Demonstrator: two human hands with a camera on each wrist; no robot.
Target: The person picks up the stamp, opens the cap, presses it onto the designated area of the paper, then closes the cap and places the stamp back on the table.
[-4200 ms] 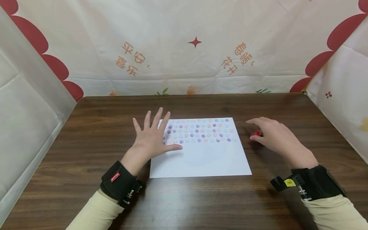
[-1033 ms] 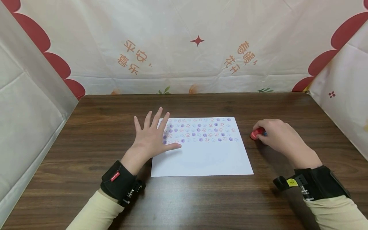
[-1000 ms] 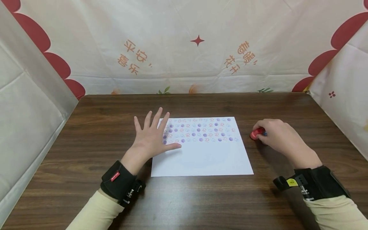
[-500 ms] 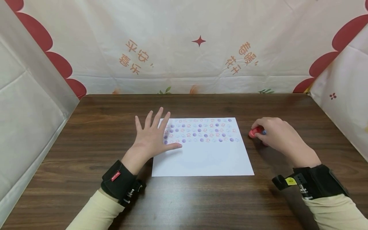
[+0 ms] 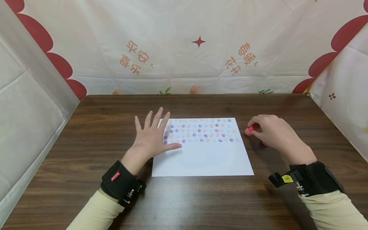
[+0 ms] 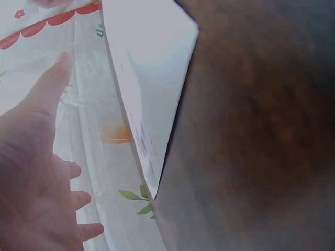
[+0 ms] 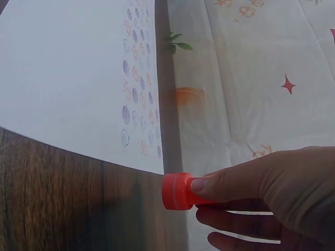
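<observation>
In the head view a white sheet of paper (image 5: 204, 159) lies on the table, its upper half printed with rows of small red, blue and purple marks. The left hand (image 5: 149, 139) is spread flat at the sheet's left edge, fingers straight and thumb pointing across the paper. To the right of the sheet, the right hand (image 5: 274, 134) pinches a small red stamp (image 5: 251, 129) between thumb and fingers. In the right wrist view the stamp (image 7: 176, 191) has a wide round head and a narrower stem; the other fingers lie behind it. A second reddish piece (image 5: 264, 143) shows partly under the right hand.
The brown wooden table (image 5: 115, 108) reaches back to a white curtain (image 5: 172, 57) with orange characters and red scallops. Curtain panels also hang at both sides. Black straps with small cameras are on both wrists.
The right hand's fingers have closed round the red stamp and carried it slightly left and away from the reddish piece behind. The left hand stays spread at the paper.
</observation>
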